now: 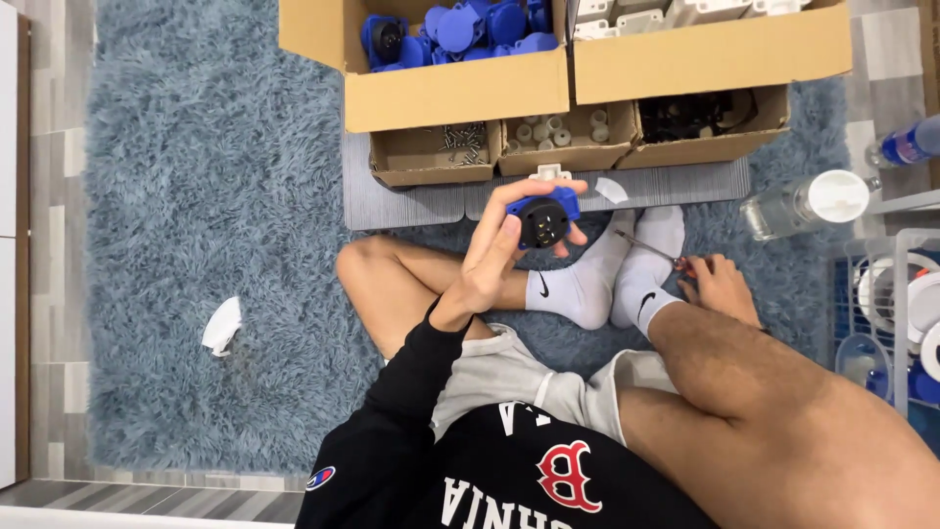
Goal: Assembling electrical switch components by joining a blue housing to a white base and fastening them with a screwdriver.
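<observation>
- blue socket point(541, 217), round black face toward the camera, held up in the left hand point(499, 257) above the crossed shins
- left fingers point(534, 188) wrapped over its top edge, thumb on the near side; pinching the socket body
- small white plastic part point(550, 173) just beyond those fingers, touching the socket's far side
- right hand point(720, 286) low by the right knee, well apart from the socket; fingers closed around a screwdriver point(654, 251) with a red handle, shaft pointing toward the white socks point(627, 269)
- past the left fingers: grey ribbed mat point(411, 204) with three small open cardboard boxes: screws point(462, 143), white cylindrical pieces point(558, 129), black parts point(695, 116)
- further out: two large cardboard boxes, one with blue sockets point(460, 24), one with white housings point(666, 14)
- right of the right hand: clear bottle with white cap point(808, 203), blue bottle point(906, 143), wire rack point(896, 304)
- far left of the left fingers: crumpled white paper point(222, 325) on the shaggy blue-grey rug point(196, 196)
</observation>
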